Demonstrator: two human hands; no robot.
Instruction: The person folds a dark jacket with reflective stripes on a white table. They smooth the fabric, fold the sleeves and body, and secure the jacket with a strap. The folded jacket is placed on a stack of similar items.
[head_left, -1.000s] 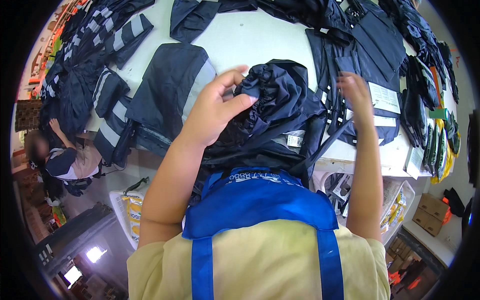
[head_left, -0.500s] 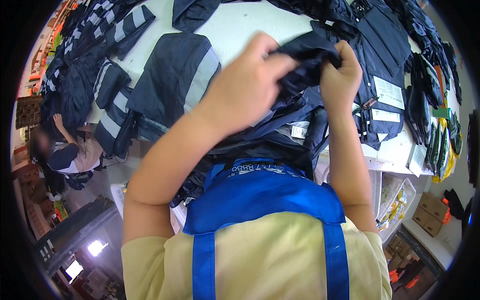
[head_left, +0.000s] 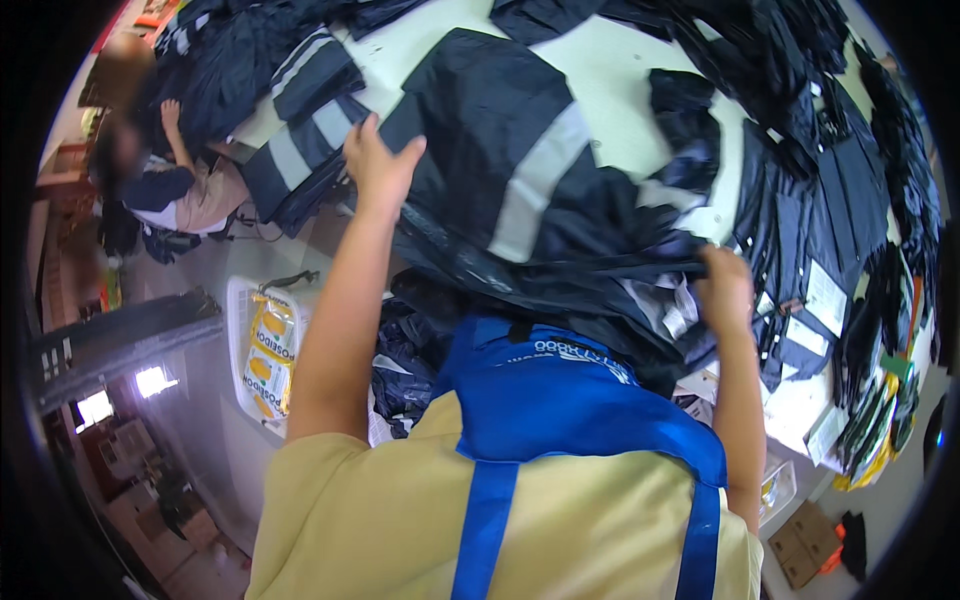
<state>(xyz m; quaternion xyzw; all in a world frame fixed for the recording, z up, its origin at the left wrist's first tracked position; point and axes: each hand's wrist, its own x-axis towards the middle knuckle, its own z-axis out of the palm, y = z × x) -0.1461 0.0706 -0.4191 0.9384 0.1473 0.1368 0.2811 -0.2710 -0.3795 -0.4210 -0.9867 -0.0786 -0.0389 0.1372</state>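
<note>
One dark garment (head_left: pixel 470 130) lies between the splayed left hand (head_left: pixel 383 172) and the right hand (head_left: pixel 727 290) clutching it.

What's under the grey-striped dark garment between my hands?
The white table shows beyond the garment, which appears to lie on it. Anything directly beneath its cloth is covered, so I can't tell.

Yellow shirt (head_left: pixel 350 510), probably a blue apron (head_left: pixel 590 415), 2 straps (head_left: pixel 487 530)

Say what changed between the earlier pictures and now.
The left hand let go of the dark fabric and moved left, fingers spread, beside the grey-banded panel. The right hand dropped nearer the apron, fingers curled by the fabric. The co-worker remains at left.
</note>
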